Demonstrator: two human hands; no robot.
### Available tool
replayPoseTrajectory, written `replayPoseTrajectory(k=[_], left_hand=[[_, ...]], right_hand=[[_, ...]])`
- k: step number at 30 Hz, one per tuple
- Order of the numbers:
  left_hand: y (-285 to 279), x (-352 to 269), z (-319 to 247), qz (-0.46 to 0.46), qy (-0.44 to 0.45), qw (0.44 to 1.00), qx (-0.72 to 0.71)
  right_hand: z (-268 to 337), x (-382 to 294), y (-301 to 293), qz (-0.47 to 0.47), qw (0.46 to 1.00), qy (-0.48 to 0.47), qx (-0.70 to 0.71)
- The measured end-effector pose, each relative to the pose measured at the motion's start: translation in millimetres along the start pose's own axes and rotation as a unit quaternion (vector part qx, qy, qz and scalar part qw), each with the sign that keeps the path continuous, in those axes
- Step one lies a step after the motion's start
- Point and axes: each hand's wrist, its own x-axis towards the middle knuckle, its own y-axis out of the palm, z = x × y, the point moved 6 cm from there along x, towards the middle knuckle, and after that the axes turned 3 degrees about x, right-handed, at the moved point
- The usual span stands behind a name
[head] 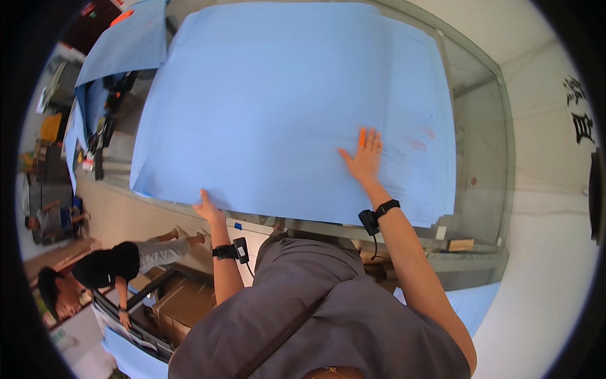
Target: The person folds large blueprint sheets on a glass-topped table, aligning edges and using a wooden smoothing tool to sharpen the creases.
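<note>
A stack of large blueprint sheets [265, 113] lies on a glass-topped table [478, 184] in front of me. The upper sheet's visible face is plain blue. Along the right, a strip of the sheet beneath [416, 94] shows fine print and red stamp marks. My left hand [207, 208] holds the near edge of the paper at the left, thumb on top and the other fingers hidden. Flat on the paper near the upper sheet's right edge rests my right hand [365, 158], fingers spread and slightly blurred. One of its fingers wears an orange finger cot [362, 137].
More blue sheets [128, 47] hang over the table's far left, near dark tools [106, 132]. A small wooden block [460, 245] lies at the near right. At lower left a person in a black shirt [106, 265] stands by a cardboard box [184, 305]. Another person [54, 220] sits farther back.
</note>
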Motion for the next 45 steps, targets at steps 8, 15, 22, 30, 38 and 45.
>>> replayPoseTrajectory(k=[8, 15, 22, 30, 38, 45], left_hand=[[-18, 33, 25, -0.057, -0.024, 0.998, -0.008], [-6, 26, 7, 0.046, 0.031, 0.997, 0.047], [11, 37, -23, 0.135, 0.156, 0.975, 0.082], [-3, 63, -13, 0.138, 0.182, 0.949, 0.216], [-9, 51, -16, 0.141, 0.08, 0.981, 0.103], [-6, 54, -12, 0.029, -0.049, 0.979, 0.196]], right_hand=[[8, 7, 1, -0.017, 1.0, -0.006, -0.025], [-2, 10, 2, -0.03, 0.999, -0.008, -0.022], [1, 8, 2, -0.024, 0.999, 0.002, -0.033], [4, 7, 2, -0.035, 0.999, -0.007, -0.032], [2, 6, 5, -0.044, 0.998, -0.006, -0.039], [0, 7, 2, -0.026, 0.999, 0.011, -0.035]])
